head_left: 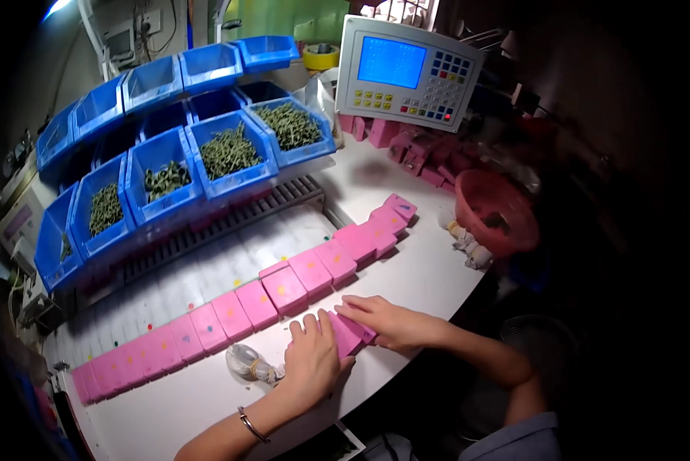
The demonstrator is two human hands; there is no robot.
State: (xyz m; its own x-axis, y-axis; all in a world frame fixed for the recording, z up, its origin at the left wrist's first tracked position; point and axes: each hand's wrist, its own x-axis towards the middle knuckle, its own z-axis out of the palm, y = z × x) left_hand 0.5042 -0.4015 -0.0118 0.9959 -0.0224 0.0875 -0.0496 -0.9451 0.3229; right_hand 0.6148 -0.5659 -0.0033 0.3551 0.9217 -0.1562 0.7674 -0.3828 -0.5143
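Between my two hands, near the front edge of the white table, are a few pink blocks [347,334] pressed side by side. My left hand [312,355] is curled over their left end, its wrist wearing a metal bracelet. From the right, my right hand [391,323] closes on the other end, thumb and fingers against the blocks. Just beyond lies a long slanting row of pink blocks [245,305], most with a small coloured dot on top. A tied clear plastic bag [245,361] rests left of my left hand.
Blue bins [164,173] in two tiers stand at the far left, several with small green-grey pieces. A keypad panel with a blue screen [391,61] stands at the back. More pink blocks [437,157] and a red bowl [498,215] are to the right.
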